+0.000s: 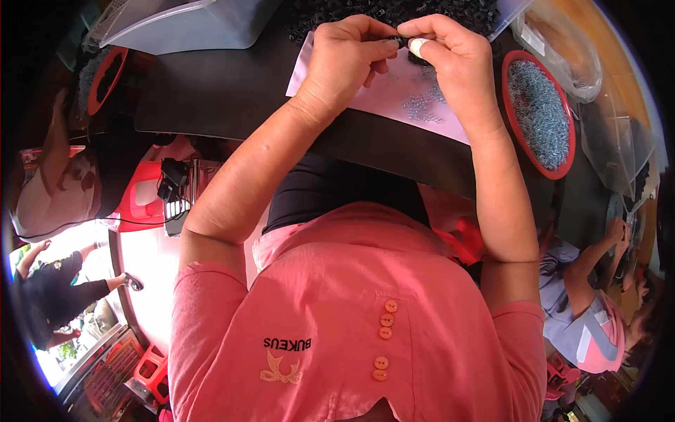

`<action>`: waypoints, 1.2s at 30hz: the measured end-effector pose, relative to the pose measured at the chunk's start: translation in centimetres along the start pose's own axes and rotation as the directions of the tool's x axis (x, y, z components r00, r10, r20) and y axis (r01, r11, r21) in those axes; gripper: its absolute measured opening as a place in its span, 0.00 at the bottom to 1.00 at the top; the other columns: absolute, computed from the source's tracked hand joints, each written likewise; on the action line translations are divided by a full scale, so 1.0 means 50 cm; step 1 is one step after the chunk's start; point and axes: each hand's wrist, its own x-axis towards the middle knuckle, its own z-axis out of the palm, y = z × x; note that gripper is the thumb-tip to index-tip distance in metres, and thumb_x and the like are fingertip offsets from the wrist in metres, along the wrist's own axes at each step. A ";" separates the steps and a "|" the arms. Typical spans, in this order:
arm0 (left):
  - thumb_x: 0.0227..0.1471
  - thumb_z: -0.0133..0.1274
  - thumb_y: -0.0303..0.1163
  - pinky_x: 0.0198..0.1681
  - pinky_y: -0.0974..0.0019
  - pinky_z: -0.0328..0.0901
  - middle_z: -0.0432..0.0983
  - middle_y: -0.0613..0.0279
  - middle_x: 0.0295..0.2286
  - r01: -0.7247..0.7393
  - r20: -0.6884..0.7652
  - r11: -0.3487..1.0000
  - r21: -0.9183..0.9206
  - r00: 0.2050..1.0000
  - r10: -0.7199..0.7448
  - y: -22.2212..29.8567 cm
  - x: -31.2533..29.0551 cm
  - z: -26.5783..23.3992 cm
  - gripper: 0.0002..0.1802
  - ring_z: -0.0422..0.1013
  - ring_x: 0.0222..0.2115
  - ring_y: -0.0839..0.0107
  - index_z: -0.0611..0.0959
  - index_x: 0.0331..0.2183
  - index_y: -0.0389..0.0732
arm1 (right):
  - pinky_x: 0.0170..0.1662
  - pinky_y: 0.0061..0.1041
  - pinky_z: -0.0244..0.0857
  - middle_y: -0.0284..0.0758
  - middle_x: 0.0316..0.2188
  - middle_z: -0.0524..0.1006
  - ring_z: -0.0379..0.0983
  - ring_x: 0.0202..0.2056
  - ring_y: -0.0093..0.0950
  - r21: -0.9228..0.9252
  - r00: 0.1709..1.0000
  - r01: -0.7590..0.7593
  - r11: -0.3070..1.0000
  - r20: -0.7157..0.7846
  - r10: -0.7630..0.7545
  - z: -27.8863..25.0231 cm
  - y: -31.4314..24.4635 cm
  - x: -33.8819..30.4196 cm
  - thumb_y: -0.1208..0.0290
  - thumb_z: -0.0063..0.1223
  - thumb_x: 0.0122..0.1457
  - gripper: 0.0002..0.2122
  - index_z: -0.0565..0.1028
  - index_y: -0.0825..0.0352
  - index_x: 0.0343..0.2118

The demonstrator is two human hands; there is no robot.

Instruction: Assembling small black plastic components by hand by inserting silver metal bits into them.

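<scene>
Above the far part of the table, my left hand and my right hand meet fingertip to fingertip. Both are closed in a pinch on a small black part, mostly covered by the fingers. A white wrap covers the tip of my right thumb. Beneath the hands lies a pink sheet, with small shiny bluish pieces scattered on it near my right wrist. A heap of small black parts spreads just beyond my hands.
A red basin full of small bluish pieces stands right of my right forearm. Clear plastic bags lie beyond it. A translucent grey bin sits at the far left of the dark table. Other people work at both sides.
</scene>
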 end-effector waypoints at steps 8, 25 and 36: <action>0.50 0.58 0.22 0.23 0.78 0.63 0.78 0.66 0.23 -0.132 -0.064 0.979 0.158 0.988 0.144 -0.017 -0.007 0.013 0.07 0.68 0.20 0.82 0.83 0.35 0.33 | 0.41 0.16 0.67 0.28 0.31 0.79 0.73 0.34 0.16 -0.122 0.993 0.069 0.990 -0.084 -0.080 0.028 -0.007 -0.001 0.81 0.50 0.55 0.11 0.79 0.70 0.40; 0.48 0.58 0.22 0.25 0.74 0.63 0.74 0.67 0.19 -0.191 -0.140 0.961 0.202 0.965 0.222 -0.010 -0.009 0.010 0.03 0.68 0.20 0.80 0.82 0.30 0.35 | 0.37 0.28 0.71 0.40 0.26 0.78 0.77 0.31 0.33 0.341 0.715 0.697 0.631 -0.402 -0.572 0.087 0.045 0.028 0.84 0.48 0.50 0.08 0.76 0.69 0.32; 0.50 0.59 0.21 0.15 0.78 0.56 0.77 0.63 0.21 0.036 -0.049 0.984 -0.175 0.998 -0.045 0.001 0.001 0.000 0.04 0.66 0.16 0.82 0.82 0.31 0.32 | 0.38 0.21 0.68 0.33 0.28 0.77 0.73 0.32 0.20 0.122 0.988 -0.052 0.991 -0.136 0.069 0.021 -0.005 0.000 0.81 0.51 0.53 0.06 0.75 0.72 0.34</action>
